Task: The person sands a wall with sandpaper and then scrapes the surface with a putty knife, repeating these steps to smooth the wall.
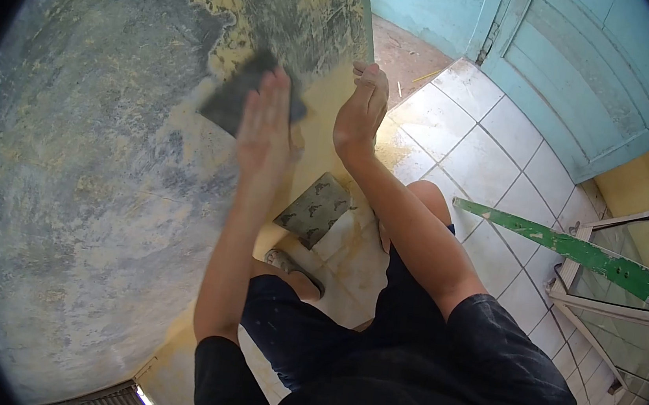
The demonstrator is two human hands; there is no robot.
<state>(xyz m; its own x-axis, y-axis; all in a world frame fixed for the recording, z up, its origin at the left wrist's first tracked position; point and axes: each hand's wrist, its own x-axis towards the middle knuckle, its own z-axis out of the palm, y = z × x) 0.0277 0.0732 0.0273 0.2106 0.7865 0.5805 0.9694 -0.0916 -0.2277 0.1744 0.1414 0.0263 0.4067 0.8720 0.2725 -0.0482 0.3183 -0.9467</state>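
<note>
My left hand (268,121) lies with its fingers nearly straight over a dark grey sheet (228,101), which looks like sandpaper, and presses it to the patchy grey wall (100,155). Motion blurs both hand and sheet. At the wall's right edge, my dusty right hand (361,115) leans against the yellowish face. Its fingers are close together and slightly bent, and its palm is hidden; no tool shows in it. Below the hands lies a flat grey-brown piece (314,209) with dark printed marks.
My sandalled foot (293,272) is by the wall's base. Yellowish dust lies on the white tiles (479,159). A chipped green bar (573,248) and glass-paned frames (624,289) stand at the right. A light blue door (583,79) is behind.
</note>
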